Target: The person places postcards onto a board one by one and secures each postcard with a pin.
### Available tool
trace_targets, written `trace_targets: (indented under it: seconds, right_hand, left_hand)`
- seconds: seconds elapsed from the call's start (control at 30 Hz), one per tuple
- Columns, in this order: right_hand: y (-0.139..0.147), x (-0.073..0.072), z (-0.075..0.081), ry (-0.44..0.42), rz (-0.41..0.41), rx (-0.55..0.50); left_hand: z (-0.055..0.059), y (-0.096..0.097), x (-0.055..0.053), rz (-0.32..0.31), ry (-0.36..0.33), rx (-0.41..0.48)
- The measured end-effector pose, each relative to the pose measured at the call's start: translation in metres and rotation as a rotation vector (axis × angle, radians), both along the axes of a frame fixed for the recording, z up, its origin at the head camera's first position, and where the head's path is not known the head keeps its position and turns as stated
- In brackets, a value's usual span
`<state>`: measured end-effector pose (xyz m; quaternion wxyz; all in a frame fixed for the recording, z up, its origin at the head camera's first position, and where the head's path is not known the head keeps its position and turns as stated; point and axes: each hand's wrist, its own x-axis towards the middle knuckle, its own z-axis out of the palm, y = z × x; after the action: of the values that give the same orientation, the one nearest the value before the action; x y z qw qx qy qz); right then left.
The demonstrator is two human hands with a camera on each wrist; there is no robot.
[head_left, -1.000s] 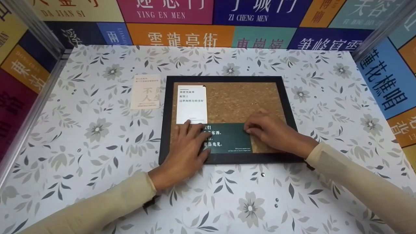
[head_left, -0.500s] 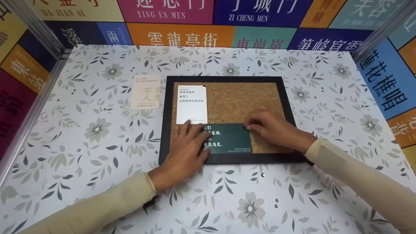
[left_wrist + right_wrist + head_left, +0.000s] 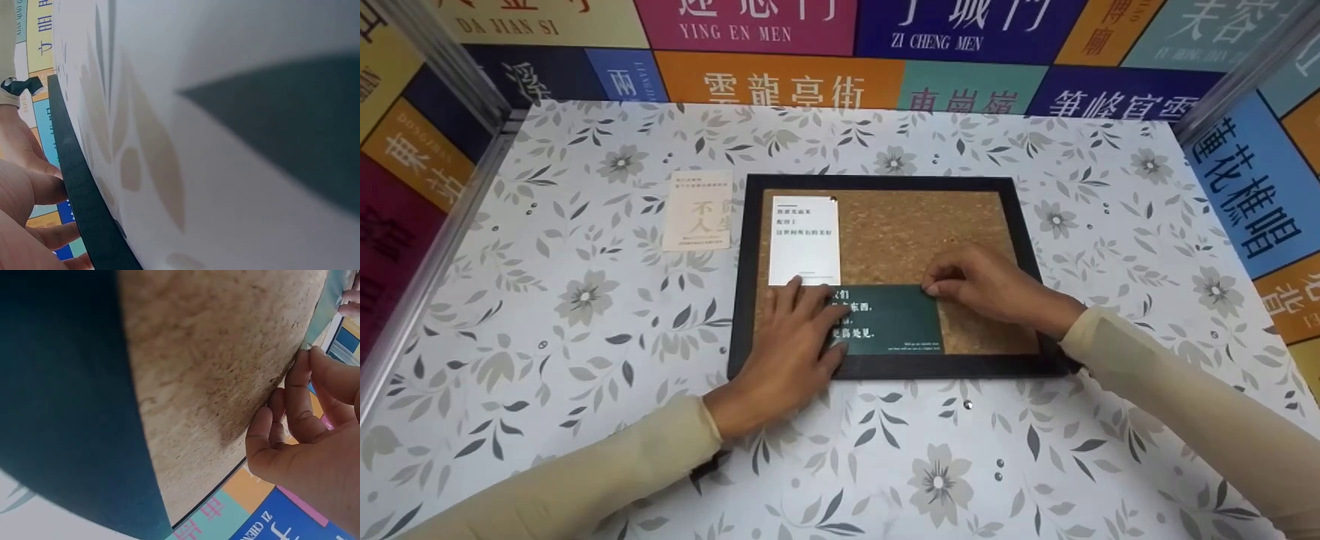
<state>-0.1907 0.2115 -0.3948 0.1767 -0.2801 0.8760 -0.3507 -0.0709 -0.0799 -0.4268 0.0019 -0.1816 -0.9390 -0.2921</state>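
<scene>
– Where is the green card?
– On the near part of the corkboard, inside the dark frame. Its white lettering is partly covered by the left hand.
– How does that hand lie?
– Released, fingers spread and pressing on the left part of the card. A fingertip or two reach over the near edge of the white card.
– And the right hand?
– At the green card's far right corner, thumb and forefinger pinched together. The right wrist view shows them grasping a small pale thing, mostly hidden; I can't tell what it is.
– Where does the white card sit?
– On the far left of the corkboard, just beyond the green one, with a small dark thing at its far right corner.
– Anything beside the frame?
– A cream card lies just left of it, on the flower-patterned surface. Colourful lettered panels stand on the far side.
</scene>
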Motion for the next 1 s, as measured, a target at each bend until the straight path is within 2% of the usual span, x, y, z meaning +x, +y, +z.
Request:
trace_targets:
  seconds: [0.7,1.0]
  right_hand:
    - [-0.0063,-0.0072,0.0018,-0.050,-0.067,0.055]
    - [-0.0096,-0.0096,0.0000,-0.001,-0.108,0.078]
  left_hand:
    - [0.0011,-0.0006,0.0002,-0.005,0.001,-0.010]
    - [0.0007,-0.0007,0.0000,-0.001,-0.015,-0.014]
